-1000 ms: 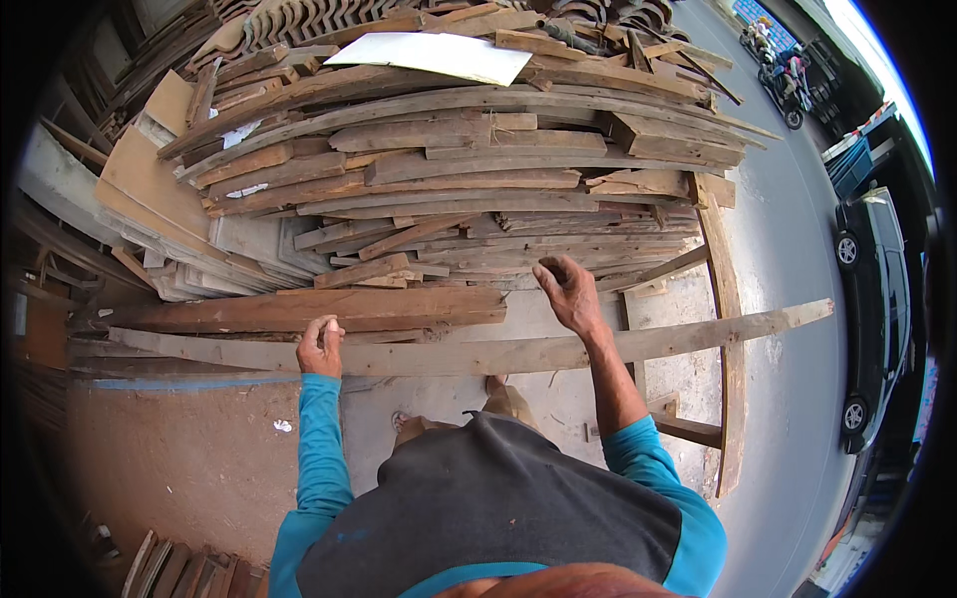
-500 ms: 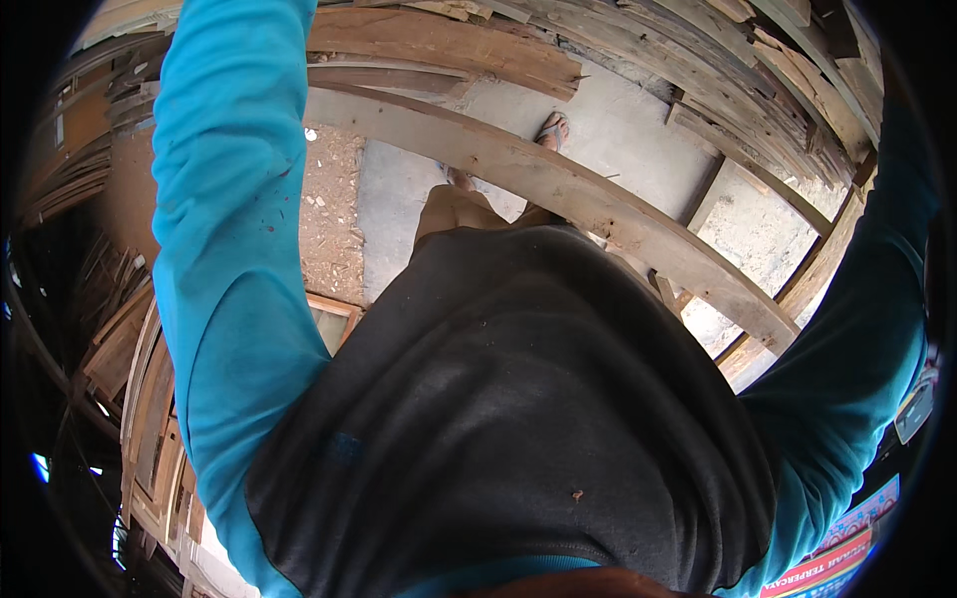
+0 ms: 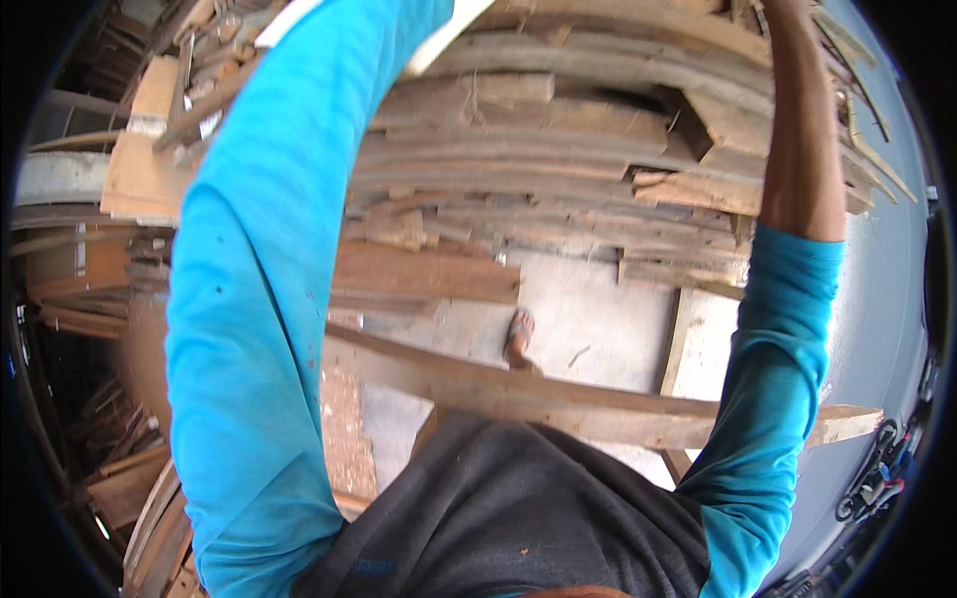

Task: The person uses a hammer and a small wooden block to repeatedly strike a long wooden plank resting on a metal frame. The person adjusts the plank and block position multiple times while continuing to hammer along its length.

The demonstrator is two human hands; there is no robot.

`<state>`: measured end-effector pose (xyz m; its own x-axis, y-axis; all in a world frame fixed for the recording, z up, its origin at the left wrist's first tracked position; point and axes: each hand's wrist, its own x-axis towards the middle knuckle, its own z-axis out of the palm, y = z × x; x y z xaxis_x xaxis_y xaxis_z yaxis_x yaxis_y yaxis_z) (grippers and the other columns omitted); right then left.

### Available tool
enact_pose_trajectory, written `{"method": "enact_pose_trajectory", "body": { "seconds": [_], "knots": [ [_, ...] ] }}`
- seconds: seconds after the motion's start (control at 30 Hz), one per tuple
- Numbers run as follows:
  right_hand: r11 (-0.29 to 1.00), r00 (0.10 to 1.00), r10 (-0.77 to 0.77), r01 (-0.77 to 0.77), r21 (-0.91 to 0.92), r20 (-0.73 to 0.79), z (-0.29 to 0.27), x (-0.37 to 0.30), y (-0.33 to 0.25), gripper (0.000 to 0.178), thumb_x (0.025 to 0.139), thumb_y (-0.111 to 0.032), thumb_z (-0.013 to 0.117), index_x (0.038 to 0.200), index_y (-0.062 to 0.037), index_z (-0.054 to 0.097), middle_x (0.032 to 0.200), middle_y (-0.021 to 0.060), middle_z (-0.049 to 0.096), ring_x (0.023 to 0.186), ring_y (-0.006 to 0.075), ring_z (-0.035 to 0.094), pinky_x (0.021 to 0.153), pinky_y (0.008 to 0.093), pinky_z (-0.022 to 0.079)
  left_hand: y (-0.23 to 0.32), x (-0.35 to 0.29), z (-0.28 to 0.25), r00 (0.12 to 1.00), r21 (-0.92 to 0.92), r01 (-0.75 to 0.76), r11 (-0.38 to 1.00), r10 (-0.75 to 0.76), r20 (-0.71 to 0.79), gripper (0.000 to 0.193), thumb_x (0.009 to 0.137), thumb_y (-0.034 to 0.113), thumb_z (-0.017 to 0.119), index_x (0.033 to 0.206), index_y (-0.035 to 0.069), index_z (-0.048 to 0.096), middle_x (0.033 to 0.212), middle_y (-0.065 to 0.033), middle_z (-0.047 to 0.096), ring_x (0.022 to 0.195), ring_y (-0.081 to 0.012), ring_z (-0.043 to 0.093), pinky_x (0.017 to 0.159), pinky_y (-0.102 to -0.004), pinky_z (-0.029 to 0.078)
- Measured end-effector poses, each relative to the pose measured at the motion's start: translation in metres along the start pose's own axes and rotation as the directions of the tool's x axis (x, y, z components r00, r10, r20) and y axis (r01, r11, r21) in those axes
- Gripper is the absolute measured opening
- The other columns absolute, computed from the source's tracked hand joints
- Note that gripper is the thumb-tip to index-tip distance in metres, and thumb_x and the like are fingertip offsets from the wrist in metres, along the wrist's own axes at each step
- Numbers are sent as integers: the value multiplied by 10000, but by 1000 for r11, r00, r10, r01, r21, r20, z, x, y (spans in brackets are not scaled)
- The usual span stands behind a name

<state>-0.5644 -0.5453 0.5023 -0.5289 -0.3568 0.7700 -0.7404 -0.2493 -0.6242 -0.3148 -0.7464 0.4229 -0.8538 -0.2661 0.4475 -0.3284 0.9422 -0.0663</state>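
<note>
Both my arms reach forward and pass out at the top edge, so neither hand shows. My left sleeve (image 3: 259,299) is bright blue and crosses a pale, smooth strip (image 3: 449,38) that sticks out on both sides of it. Whether my left hand holds this strip is hidden. On the right, my bare forearm (image 3: 802,140) comes out of a pushed-up blue sleeve (image 3: 788,299), in front of stacked boards. A long wooden plank (image 3: 558,399) runs crosswise before my dark shirt front (image 3: 498,498), passing behind my right sleeve.
Stacked rough boards (image 3: 498,169) fill the far side. A brown board (image 3: 429,274) lies at their near edge. My sandalled foot (image 3: 519,334) stands on the pale concrete floor (image 3: 588,309). More timber (image 3: 150,179) leans at left. A grey road (image 3: 877,289) with a parked motorcycle (image 3: 877,478) lies at right.
The view has tilted up and shifted, showing more stacked boards and the road. My left arm slants farther right. My right arm has swung inward, and its bare forearm has come into view.
</note>
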Motion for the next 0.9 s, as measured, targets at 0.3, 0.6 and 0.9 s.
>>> {"method": "enact_pose_trajectory", "body": {
  "seconds": [0.3,0.6,0.9],
  "knots": [
    [926,694,-275,377,10,-666,-98,10,-76,210,1024,-214,617,1039,-11,666,851,77,666,781,168,630,714,323,507,22,92,52,858,-185,254,949,-133,496,663,891,287,573,1506,76,442,1509,-212,480,1395,-354,458,1186,-419,341],
    [957,845,-172,264,117,-506,-204,-169,-171,248,1045,-246,566,1156,-24,561,1073,178,670,1088,293,644,1002,459,528,-1,119,29,808,100,145,984,-176,562,885,750,328,875,1514,280,430,1570,-128,417,1506,-377,268,1241,-509,228],
    [883,791,440,-468,43,-425,-204,-324,-196,200,1046,-225,594,1074,-29,621,982,34,681,723,52,465,665,211,406,4,110,13,981,136,-64,989,38,189,635,612,160,861,1202,121,630,1296,-159,471,1282,-372,449,1132,-504,364]
  ]
}}
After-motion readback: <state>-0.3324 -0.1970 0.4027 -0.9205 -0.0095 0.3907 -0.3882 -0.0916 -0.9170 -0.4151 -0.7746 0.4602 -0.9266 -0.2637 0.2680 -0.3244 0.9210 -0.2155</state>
